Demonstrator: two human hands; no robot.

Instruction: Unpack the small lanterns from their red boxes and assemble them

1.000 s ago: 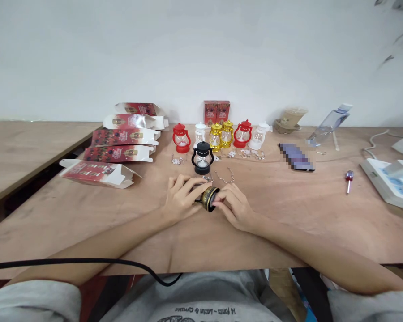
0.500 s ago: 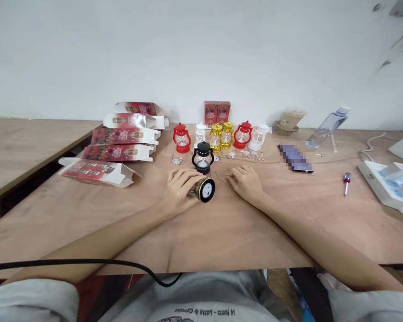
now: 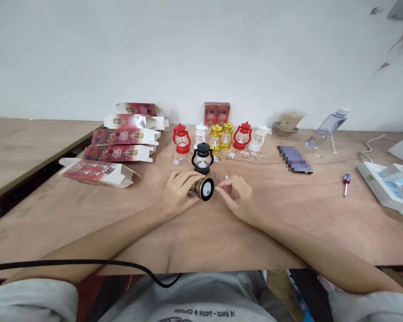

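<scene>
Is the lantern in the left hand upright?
No, the lantern is tipped sideways in the left hand, its round base showing.

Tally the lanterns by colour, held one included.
Red lanterns: 2
White lanterns: 2
Gold lanterns: 2
Black lantern: 1
Black-and-gold lantern, in the left hand: 1
Total: 8

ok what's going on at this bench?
A person's left hand grips a dark, gold-trimmed lantern tipped on its side, its round base with a white disc exposed. The right hand is at that base, fingers curled; whether it holds anything is too small to tell. A black lantern stands just beyond, with red lanterns, white lanterns and gold lanterns behind.
</scene>
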